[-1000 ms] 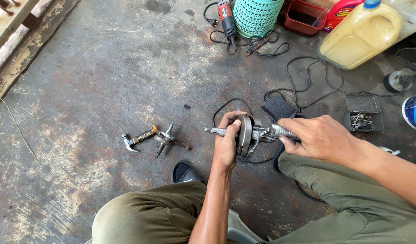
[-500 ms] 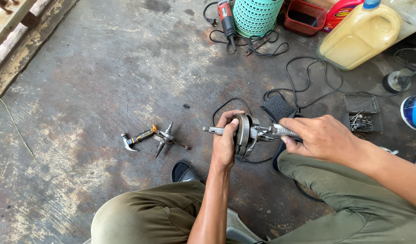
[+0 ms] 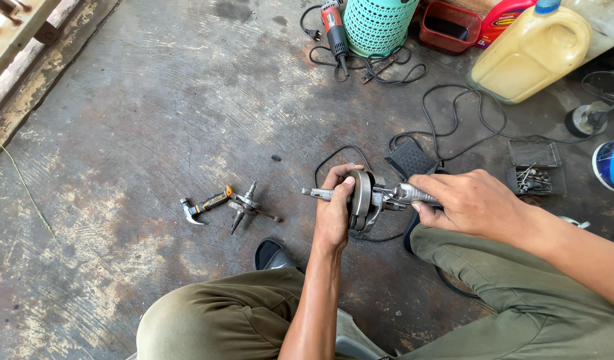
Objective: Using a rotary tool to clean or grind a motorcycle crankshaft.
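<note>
Two hands at work above a stained concrete floor [image 3: 154,100], person seated with knees in olive trousers [image 3: 227,320] below them. Up and to the right of the hands, well apart: a yellowish plastic jug [image 3: 530,57]; to its left a teal mesh basket [image 3: 377,23] with a red power tool [image 3: 334,23] beside it. Black cord [image 3: 447,127] loops across the floor beyond the hands, by a black foot pedal [image 3: 410,159]. Right of the right hand, a small open case of bits [image 3: 535,175].

Left hand [image 3: 334,213] is closed around the disc-shaped weights of a metal crankshaft [image 3: 367,197], thumb on the rim. Right hand [image 3: 470,203] grips the shaft end on its side, fingers curled over. The crankshaft is held level between both hands, off the floor.

Left of the left hand, on the floor: a hammer [image 3: 204,205] touching a small metal spindle part [image 3: 247,208].
</note>
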